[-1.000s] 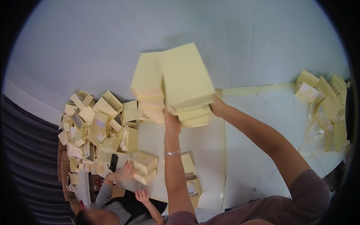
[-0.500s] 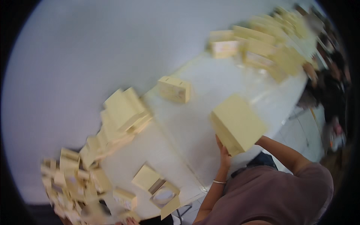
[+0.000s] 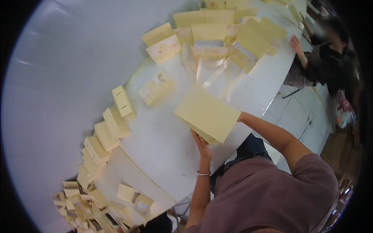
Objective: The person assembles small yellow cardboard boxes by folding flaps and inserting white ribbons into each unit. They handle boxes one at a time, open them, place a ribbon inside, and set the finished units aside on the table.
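I hold a pale yellow cardboard box (image 3: 210, 112) above the white table, its broad plain panel facing up. My left hand (image 3: 201, 144) grips it from below at the lower left edge, with the fingers partly tucked under. My right hand (image 3: 241, 117) is at the right edge; its fingers are mostly hidden behind the box. Just beyond lies a closed yellow box (image 3: 155, 90) with a floral print. Pale ribbons (image 3: 215, 74) trail from several open floral boxes (image 3: 210, 51) farther back.
A row of closed yellow boxes (image 3: 105, 136) runs along the table's left side, ending in a dense pile of boxes (image 3: 79, 206). One open box (image 3: 143, 206) lies at the lower left. Across the table's right edge is another person (image 3: 330, 54) with a raised hand (image 3: 296, 44).
The view has turned, and the held box now appears farther left and a little higher. The open boxes with ribbons show more fully. Both hands remain on the held box.
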Tool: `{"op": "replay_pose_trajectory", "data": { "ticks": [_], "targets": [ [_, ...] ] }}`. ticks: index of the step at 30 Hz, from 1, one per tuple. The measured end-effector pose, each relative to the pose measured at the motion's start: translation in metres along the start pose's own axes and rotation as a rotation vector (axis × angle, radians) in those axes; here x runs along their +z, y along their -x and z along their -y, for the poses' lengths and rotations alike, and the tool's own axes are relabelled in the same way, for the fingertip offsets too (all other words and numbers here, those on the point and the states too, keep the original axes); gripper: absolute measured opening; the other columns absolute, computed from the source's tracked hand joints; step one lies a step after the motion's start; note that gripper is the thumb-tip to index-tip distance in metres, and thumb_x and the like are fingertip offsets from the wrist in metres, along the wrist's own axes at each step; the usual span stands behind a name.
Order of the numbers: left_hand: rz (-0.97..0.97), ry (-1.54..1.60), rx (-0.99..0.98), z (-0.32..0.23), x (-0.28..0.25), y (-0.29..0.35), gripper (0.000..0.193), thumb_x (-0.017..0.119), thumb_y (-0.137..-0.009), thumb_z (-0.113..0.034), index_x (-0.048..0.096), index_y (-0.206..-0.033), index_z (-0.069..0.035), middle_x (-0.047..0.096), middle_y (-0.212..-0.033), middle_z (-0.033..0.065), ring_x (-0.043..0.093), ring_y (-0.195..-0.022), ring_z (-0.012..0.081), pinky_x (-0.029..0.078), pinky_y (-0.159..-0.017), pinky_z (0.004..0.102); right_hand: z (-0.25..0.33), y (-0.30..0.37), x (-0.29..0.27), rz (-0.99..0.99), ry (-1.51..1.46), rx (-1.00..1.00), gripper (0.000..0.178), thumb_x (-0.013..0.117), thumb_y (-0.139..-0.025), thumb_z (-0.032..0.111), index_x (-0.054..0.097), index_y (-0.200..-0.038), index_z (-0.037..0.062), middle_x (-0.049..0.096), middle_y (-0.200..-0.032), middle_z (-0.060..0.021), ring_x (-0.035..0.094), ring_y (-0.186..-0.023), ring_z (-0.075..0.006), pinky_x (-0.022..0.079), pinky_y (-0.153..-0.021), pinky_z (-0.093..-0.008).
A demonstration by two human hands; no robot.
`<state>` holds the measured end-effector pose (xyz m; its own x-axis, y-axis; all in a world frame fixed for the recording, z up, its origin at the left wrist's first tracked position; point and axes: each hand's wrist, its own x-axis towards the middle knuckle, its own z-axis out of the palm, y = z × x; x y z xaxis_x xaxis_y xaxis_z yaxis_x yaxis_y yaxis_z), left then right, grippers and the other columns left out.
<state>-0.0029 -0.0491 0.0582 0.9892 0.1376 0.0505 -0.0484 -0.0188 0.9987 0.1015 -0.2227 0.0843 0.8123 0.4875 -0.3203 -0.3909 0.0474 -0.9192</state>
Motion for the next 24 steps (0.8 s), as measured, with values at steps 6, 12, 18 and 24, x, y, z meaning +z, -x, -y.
{"op": "replay_pose_trajectory", "data": {
  "ticks": [6,12,18,24],
  "targets": [
    [-0.283,-0.723,-0.215,0.043,-0.022,0.052,0.060,0.031,-0.091,-0.041,0.022,-0.133,0.003,0.019,-0.139,0.0201,0.018,-0.129,0.0278,0.012,-0.104,0.0461,0.026,-0.011,-0.105,-0.181,-0.193,0.060,0.050,0.044,-0.089,0.035,0.033,-0.129,0.0070,0.041,-0.127,-0.0103,0.039,-0.118,-0.0219,0.031,-0.098,-0.0357],
    [-0.005,-1.419,-0.349,0.052,0.004,0.071,0.054,0.044,-0.085,-0.026,0.028,-0.131,-0.001,0.021,-0.136,0.0242,0.017,-0.127,0.0385,0.011,-0.102,0.0500,-0.030,-0.003,-0.144,-0.146,1.340,-0.397,0.054,0.060,-0.075,0.028,0.042,-0.121,0.0052,0.029,-0.132,-0.0237,0.027,-0.123,-0.0385,0.021,-0.102,-0.0468],
    [0.074,-1.192,-0.583,0.071,-0.006,0.085,0.054,0.043,-0.085,-0.032,0.032,-0.129,-0.003,0.026,-0.135,0.0201,0.023,-0.124,0.0351,0.017,-0.101,0.0442,-0.042,-0.007,-0.147,-0.211,1.289,-0.436,0.052,0.061,-0.075,0.027,0.044,-0.119,0.0038,0.024,-0.135,-0.0238,0.023,-0.125,-0.0394,0.020,-0.103,-0.0461],
    [0.076,-1.195,-0.345,0.084,-0.015,0.085,0.051,0.043,-0.085,-0.032,0.036,-0.126,-0.003,0.032,-0.133,0.0178,0.029,-0.123,0.0335,0.021,-0.101,0.0398,-0.075,0.004,-0.147,-0.205,1.041,-0.647,0.055,0.064,-0.074,0.020,0.042,-0.121,0.0030,0.027,-0.133,-0.0227,0.026,-0.123,-0.0388,0.025,-0.100,-0.0440]
  ]
}}
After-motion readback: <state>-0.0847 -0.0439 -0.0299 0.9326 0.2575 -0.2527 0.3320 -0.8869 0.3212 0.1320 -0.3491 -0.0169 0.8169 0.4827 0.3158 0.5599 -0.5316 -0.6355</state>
